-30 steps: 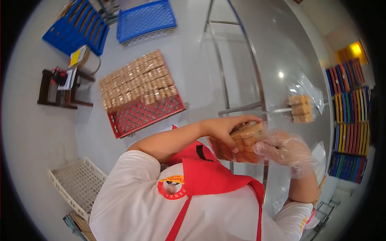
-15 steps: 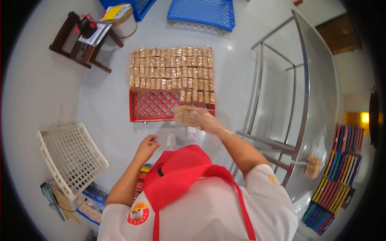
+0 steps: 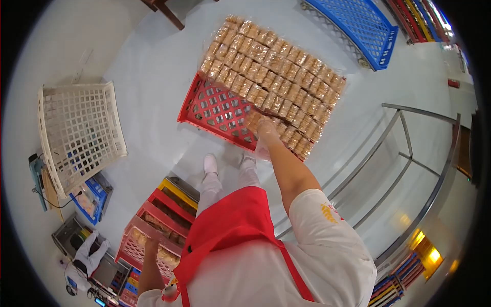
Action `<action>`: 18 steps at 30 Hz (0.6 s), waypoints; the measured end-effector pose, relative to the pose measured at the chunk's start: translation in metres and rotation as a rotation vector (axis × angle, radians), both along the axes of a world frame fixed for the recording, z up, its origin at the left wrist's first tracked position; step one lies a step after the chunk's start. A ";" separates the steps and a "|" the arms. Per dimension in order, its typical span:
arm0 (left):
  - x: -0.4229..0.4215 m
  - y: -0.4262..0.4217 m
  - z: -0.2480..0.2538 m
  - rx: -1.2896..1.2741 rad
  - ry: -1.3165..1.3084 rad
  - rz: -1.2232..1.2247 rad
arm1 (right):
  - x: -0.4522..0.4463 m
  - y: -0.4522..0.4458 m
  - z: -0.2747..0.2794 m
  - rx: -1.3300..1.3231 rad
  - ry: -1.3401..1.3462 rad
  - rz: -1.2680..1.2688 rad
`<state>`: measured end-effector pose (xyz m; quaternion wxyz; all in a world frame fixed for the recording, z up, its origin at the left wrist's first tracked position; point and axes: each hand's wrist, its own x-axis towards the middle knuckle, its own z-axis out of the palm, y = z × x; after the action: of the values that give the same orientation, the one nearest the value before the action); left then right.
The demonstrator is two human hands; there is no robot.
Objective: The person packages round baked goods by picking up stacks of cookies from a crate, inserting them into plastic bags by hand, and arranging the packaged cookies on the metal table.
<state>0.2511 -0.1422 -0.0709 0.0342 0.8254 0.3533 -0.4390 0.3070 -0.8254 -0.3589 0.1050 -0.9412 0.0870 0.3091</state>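
Observation:
My right hand [image 3: 267, 134], in what looks like a clear glove, is closed on a pack of tan baked goods [image 3: 252, 122]. It is low over the red crate [image 3: 217, 105], at the edge of its uncovered part. Rows of clear-wrapped packs of baked goods [image 3: 276, 66] fill the far and right sides of that crate. My left hand [image 3: 152, 246] hangs at the lower left, at the near side of a stack of red crates [image 3: 148, 217] with more baked goods inside. Its fingers are too unclear to read.
A white plastic crate [image 3: 84, 135] leans at the left wall. A blue crate [image 3: 358, 30] sits on a wheeled base at the upper right. To the right stands a metal-framed table [image 3: 404, 153]. Another person [image 3: 89, 261] is at the far lower left.
My view has turned, so the red crate appears tilted and further right. My right hand has lowered the pack to the crate. My left hand has swung down and back beside the stacked crates.

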 end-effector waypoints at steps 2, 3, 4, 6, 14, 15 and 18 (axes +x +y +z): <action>-0.013 -0.016 -0.025 -0.195 -0.171 0.061 | 0.021 -0.007 -0.024 0.110 0.038 -0.186; -0.020 -0.018 -0.035 -0.290 -0.258 0.090 | 0.032 -0.006 -0.029 0.151 0.065 -0.283; -0.013 -0.035 -0.034 -0.344 -0.187 0.058 | 0.042 -0.006 -0.032 0.180 0.090 -0.371; 0.022 -0.092 -0.030 -0.457 -0.049 -0.011 | 0.059 -0.005 -0.031 0.222 0.103 -0.509; 0.027 -0.110 -0.047 -0.417 -0.149 0.085 | 0.067 0.006 0.042 0.118 0.063 0.095; 0.025 -0.108 -0.045 -0.389 -0.117 0.080 | 0.066 0.003 0.054 0.031 0.105 0.217; 0.018 -0.104 -0.038 -0.478 -0.097 0.320 | 0.059 -0.004 0.044 0.019 0.102 0.288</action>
<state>0.2692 -0.2461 -0.1090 0.3132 0.7476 0.3638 -0.4590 0.3663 -0.8297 -0.3153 0.0637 -0.9260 -0.0468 0.3691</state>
